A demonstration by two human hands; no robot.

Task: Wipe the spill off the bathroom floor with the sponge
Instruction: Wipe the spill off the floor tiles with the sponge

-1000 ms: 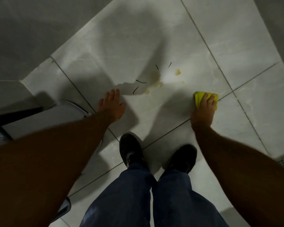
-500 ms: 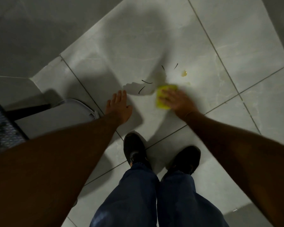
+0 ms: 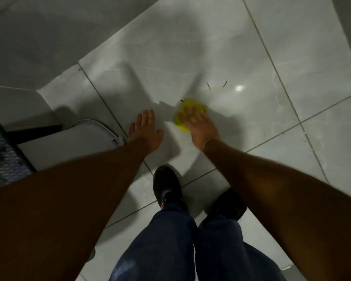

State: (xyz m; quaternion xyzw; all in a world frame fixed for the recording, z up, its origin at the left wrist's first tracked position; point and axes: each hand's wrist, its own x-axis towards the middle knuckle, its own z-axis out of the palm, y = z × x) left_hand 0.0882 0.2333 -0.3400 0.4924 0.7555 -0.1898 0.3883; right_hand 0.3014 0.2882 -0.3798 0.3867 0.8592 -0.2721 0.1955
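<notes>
My right hand [image 3: 201, 126] presses a yellow sponge [image 3: 185, 107] flat on the pale tiled floor [image 3: 170, 57], fingers spread over it and blurred by motion. The sponge covers the place where the yellowish spill lay; a small wet drop [image 3: 239, 88] glints on the tile to its upper right. A few thin dark strands [image 3: 208, 86] lie just above the sponge. My left hand [image 3: 145, 130] rests flat on the floor to the sponge's left, fingers together, holding nothing.
My two black shoes [image 3: 166, 187] and blue trouser legs stand just below the hands. A grey lidded object [image 3: 73, 138] lies on the floor at the left, with a patterned mat [image 3: 2, 155] beyond it. Grey walls close the top left and top right.
My right hand has slid the sponge from the right over the spill toward my left hand. The main yellow puddle is now hidden under the sponge. The left hand has stayed planted.
</notes>
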